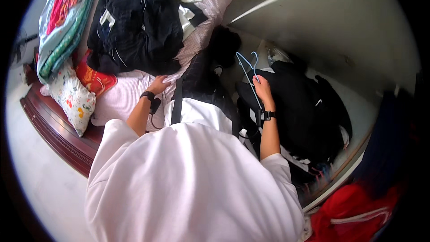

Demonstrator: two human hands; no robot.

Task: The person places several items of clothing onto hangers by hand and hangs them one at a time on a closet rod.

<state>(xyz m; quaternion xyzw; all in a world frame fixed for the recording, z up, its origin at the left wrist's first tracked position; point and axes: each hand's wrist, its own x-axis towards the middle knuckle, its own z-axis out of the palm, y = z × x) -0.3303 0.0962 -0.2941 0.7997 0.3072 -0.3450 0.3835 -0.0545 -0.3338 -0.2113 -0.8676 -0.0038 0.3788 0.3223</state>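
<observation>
My right hand (263,90) is closed around a thin light-blue clothes hanger (245,68), whose hook points up and away from me. Below and to the right of that hand lies a large heap of black clothes (309,107). My left hand (157,85) has its fingers stretched out over the near edge of a bed with a pink checked sheet (123,96), and nothing shows in it. Beyond it, a black jacket with white trim (134,29) is spread on the bed. Each wrist wears a black band.
A patterned pillow (71,94) and a red cushion (95,77) lie by the dark wooden headboard (58,127). Folded bedding (76,22) sits at the far left. A pale panel (331,22) rises on the right; red clothing (354,213) lies at lower right.
</observation>
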